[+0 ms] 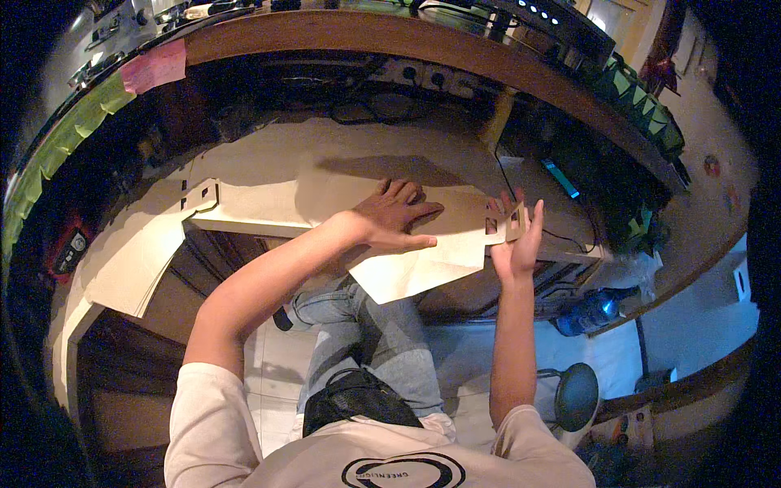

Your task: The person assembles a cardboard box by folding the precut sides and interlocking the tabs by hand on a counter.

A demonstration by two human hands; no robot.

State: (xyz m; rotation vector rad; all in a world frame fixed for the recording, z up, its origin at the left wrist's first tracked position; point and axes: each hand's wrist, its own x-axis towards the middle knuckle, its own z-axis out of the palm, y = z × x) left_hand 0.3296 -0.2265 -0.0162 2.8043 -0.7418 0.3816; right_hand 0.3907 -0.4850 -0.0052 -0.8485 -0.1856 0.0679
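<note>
A cream paper or thin card sheet (pixel 435 264) lies across the front ledge, one pointed corner hanging over the edge. My left hand (pixel 399 218) rests on top of it, palm down, fingers and thumb spread. At the sheet's right end is a narrow tab (pixel 514 221) with small rectangular cut-outs. My right hand (pixel 517 248) is under and beside this tab, its thumb stretched out to the right and the fingers partly hidden behind the tab. To the left, a pile of similar cream sheets (pixel 134 264) overhangs the edge, with a cut-out tab (pixel 209 195) at its upper end.
A brown shelf edge (pixel 366 31) curves above the ledge, carrying pink (pixel 154 67) and green sticky notes. Behind are sockets (pixel 423 77) and cables. At the right are a phone-like blue-lit device (pixel 561 179), a blue water bottle (pixel 598 309) and a dark round stool seat (pixel 576 397).
</note>
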